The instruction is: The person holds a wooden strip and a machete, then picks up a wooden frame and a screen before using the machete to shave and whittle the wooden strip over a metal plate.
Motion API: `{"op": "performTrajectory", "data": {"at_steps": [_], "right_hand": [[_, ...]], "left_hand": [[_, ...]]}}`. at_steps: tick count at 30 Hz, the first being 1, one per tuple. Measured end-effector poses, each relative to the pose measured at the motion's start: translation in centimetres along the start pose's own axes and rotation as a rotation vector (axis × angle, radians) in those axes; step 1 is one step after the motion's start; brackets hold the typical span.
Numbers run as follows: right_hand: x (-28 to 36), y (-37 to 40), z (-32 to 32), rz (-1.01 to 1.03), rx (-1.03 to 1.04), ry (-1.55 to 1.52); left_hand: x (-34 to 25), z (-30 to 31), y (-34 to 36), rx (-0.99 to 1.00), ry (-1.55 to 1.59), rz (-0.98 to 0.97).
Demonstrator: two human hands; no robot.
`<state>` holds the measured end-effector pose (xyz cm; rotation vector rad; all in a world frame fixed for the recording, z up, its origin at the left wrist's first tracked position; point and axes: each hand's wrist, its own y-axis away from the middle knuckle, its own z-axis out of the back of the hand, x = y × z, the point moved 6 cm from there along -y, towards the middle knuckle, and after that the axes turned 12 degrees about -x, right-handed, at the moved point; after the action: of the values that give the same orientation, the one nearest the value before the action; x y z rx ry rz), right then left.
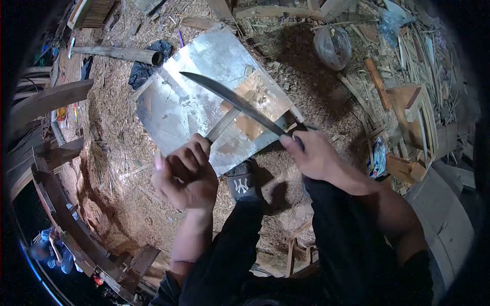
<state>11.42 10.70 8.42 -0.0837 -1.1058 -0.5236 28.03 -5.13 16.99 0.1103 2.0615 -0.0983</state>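
Note:
A long curved dark blade (224, 94) crosses over a pale metal sheet (178, 115), its tip toward the upper left. My right hand (312, 153) is closed around the blade's dark handle at the lower right end. My left hand (186, 173) is closed on a narrow flat light-coloured strip (223, 126), whose far end meets the underside or edge of the blade; whether they touch I cannot tell. Beneath the blade, a brown wooden board (263, 97) lies on the metal sheet.
Wood shavings (291, 188) cover the ground. A round post (117, 53) lies at upper left, a plastic bag (333, 47) at upper right. Curved timbers (56, 194) stand at left; beyond them is another person (56, 250). My sandalled foot (242, 184) is near the sheet.

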Motion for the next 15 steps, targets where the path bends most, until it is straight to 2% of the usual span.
{"op": "performTrajectory", "data": {"at_steps": [1, 2, 4, 6, 8, 10, 12, 13, 14, 15], "right_hand": [[-0.9, -0.3, 0.0, -0.084, -0.022, 0.136], [-1.0, -0.2, 0.2, -0.081, -0.028, 0.14], [1.1, 0.6, 0.8, 0.089, -0.063, -0.146], [1.0, 0.5, 0.6, 0.138, -0.038, -0.157], [-2.6, 0.0, -0.3, -0.212, -0.079, 0.11], [-1.8, -0.4, 1.2, -0.184, -0.134, 0.056], [1.2, 1.1, 1.9, 0.101, -0.089, -0.153], [1.2, 1.4, 1.6, 0.143, -0.062, -0.123], [0.6, 1.1, 0.9, 0.147, -0.063, -0.121], [-1.1, 0.4, 0.3, -0.007, -0.114, -0.04]], "left_hand": [[0.0, 0.0, -0.2, 0.008, 0.001, 0.015], [0.1, 0.0, -0.4, 0.017, 0.002, 0.031], [0.0, -0.2, -0.2, 0.066, -0.015, 0.008], [0.0, -0.4, -0.1, 0.068, -0.043, 0.006], [-0.1, -0.3, 0.0, 0.064, -0.039, 0.022], [0.3, -0.5, -0.5, 0.064, -0.033, 0.037], [0.0, -0.4, -0.2, 0.076, -0.038, 0.038], [0.0, -0.3, -0.2, 0.032, -0.052, 0.041], [-0.1, -0.3, -0.2, 0.033, -0.049, 0.037], [-0.1, -0.5, -0.2, 0.041, -0.043, 0.048]]}}
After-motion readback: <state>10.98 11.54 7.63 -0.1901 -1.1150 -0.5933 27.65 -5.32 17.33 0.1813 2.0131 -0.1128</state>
